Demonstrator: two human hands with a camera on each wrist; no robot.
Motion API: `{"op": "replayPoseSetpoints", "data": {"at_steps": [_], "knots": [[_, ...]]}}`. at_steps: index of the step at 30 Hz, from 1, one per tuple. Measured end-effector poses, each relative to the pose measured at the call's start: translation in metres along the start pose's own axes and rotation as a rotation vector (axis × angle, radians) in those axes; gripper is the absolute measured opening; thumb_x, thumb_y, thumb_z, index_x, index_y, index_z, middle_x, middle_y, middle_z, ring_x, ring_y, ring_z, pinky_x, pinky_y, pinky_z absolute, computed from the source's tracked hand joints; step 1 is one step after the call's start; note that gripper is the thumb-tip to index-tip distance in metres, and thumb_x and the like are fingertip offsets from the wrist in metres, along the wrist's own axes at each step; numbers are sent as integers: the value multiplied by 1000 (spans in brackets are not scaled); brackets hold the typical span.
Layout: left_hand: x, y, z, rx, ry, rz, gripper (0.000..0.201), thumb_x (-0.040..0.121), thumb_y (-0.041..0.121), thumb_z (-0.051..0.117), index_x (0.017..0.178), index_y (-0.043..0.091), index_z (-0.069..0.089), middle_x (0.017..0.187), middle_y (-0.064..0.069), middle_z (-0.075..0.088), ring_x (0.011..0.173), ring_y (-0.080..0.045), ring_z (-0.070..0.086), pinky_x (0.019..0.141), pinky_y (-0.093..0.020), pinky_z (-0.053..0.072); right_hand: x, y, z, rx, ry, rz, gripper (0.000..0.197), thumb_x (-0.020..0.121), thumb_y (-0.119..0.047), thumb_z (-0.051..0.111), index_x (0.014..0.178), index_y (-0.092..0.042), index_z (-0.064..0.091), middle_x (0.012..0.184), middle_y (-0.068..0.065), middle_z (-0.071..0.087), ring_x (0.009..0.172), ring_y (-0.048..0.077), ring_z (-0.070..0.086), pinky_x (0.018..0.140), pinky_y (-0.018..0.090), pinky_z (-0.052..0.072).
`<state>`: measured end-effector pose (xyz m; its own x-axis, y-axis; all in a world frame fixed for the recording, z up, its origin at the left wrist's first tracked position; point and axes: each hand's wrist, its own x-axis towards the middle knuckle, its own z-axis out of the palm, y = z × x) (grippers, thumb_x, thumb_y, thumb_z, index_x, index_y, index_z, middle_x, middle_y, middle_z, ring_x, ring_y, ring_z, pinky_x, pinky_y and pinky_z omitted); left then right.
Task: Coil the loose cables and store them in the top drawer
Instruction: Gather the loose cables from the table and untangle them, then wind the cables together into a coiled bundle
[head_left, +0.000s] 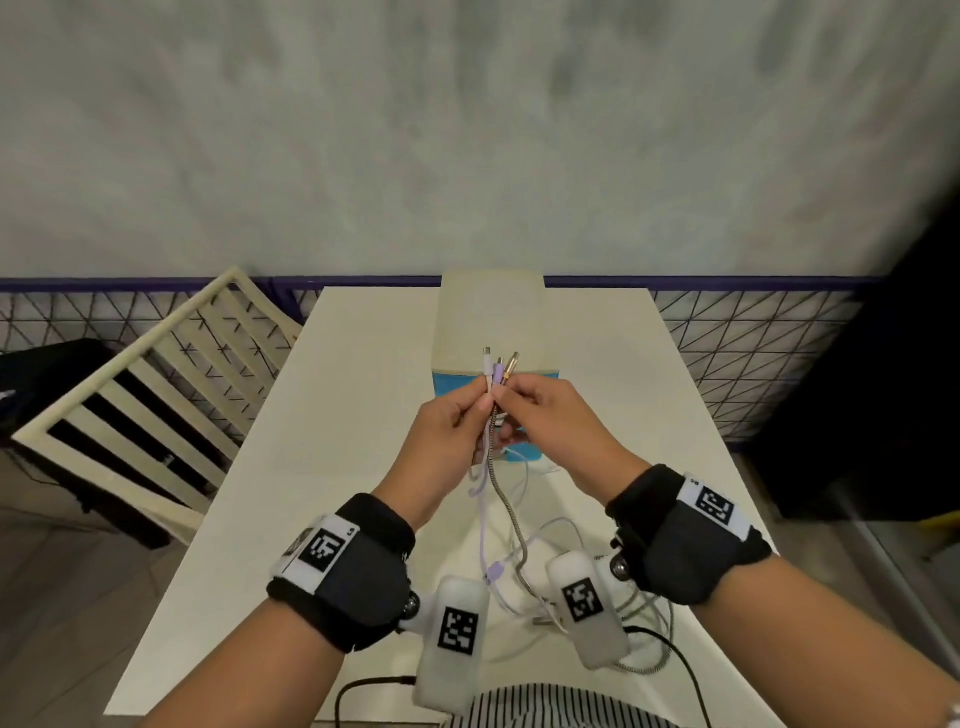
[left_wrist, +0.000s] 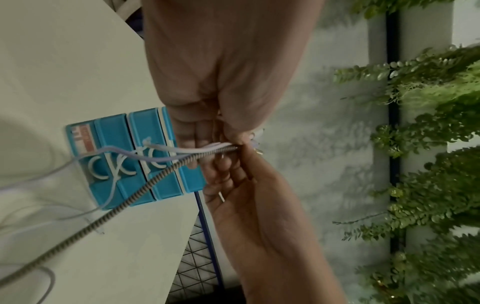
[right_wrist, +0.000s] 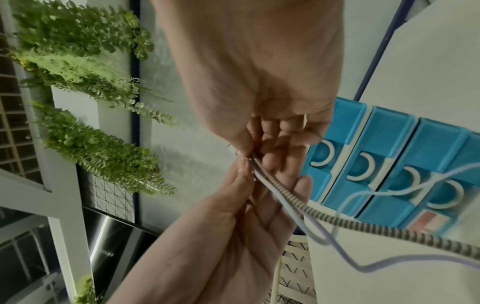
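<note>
Both hands, left hand (head_left: 451, 426) and right hand (head_left: 550, 415), pinch three cables (head_left: 493, 441) together just below the connectors, before the blue drawer unit (right_wrist: 384, 164).

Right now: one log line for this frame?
left hand: pinching cable ends | right hand: pinching same | cables: uncoiled | drawer unit: closed

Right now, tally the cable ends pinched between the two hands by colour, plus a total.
White plastic cable end: 1
Lilac plastic cable end: 1
Gold metal end of the braided cable: 1
Total: 3, pinched together by the left hand and the right hand.
</note>
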<state>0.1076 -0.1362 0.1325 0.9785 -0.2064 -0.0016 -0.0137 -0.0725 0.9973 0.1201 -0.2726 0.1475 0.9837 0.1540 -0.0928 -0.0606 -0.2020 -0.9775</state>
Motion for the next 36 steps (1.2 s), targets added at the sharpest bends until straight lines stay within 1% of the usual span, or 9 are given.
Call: {"op": "replayPoseSetpoints", "data": {"at_steps": [3, 6, 9, 13, 16, 18, 22, 28, 36], "knots": [[0, 3, 5, 16, -27, 27, 37, 100, 23, 38, 132, 40, 45, 102, -2, 68, 71, -14, 68, 71, -23, 56, 3, 2, -5, -34, -17, -30, 28, 96, -34, 55, 82, -16, 71, 89, 5, 74, 86, 15, 69, 81, 22, 50], [3, -2, 8, 9, -24, -44, 44, 96, 39, 41, 134, 46, 19, 77, -1, 64, 56, -10, 57, 58, -20, 48, 7, -1, -6, -15, -43, -38, 32, 98, -34, 50, 75, -20, 67, 69, -7, 71, 74, 20, 64, 76, 23, 49], [6, 1, 11, -67, -126, -118, 29, 96, 46, 36, 104, 20, 47, 60, 2, 41, 46, -8, 35, 52, -24, 39, 13, -3, -5, 91, -27, -55, 32, 102, -33, 41, 83, -18, 61, 80, -7, 69, 81, 11, 64, 84, 26, 48], [9, 11, 6, 104, -193, 17, 33, 101, 31, 31, 77, 17, 49, 52, 7, 33, 41, -8, 33, 43, -19, 38, 14, -3, -7, 293, -19, -115, 36, 104, -35, 33, 83, -11, 50, 97, 23, 71, 71, 14, 65, 71, 28, 51], [9, 7, 0, 173, -286, 31, 31, 101, 26, 32, 74, 18, 46, 52, 7, 34, 42, -9, 34, 42, -17, 38, 13, -3, -9, 369, -37, -146, 35, 104, -35, 32, 86, -10, 49, 75, 7, 65, 79, 18, 71, 74, 28, 54], [8, -1, -3, 230, -336, 3, 31, 101, 26, 34, 72, 18, 42, 56, 6, 35, 48, -9, 33, 45, -16, 35, 13, -4, -10, 371, -36, -168, 34, 104, -32, 31, 82, -12, 47, 62, -1, 54, 64, 15, 65, 78, 34, 56], [-4, -40, -28, 604, -440, -6, 34, 99, 35, 38, 71, 16, 44, 61, 5, 43, 55, -11, 41, 59, -23, 39, 18, -9, -34, 285, 28, -167, 30, 105, -26, 32, 80, -15, 44, 59, -4, 37, 44, 7, 36, 46, 21, 42], [-17, -77, -86, 649, -308, -133, 32, 99, 23, 38, 68, 15, 43, 64, -1, 44, 58, -10, 45, 66, -30, 40, 27, -1, -85, -102, 118, -58, 32, 102, -20, 35, 71, -18, 43, 59, -2, 37, 47, 11, 30, 39, 17, 30], [19, -13, -19, 864, -249, 204, 30, 97, 30, 42, 68, 37, 43, 68, 13, 52, 68, -12, 50, 62, -26, 37, 11, 14, -19, -502, -58, -165, 39, 103, -35, 31, 103, -5, 55, 100, 11, 67, 90, 23, 62, 82, 36, 47]]}}
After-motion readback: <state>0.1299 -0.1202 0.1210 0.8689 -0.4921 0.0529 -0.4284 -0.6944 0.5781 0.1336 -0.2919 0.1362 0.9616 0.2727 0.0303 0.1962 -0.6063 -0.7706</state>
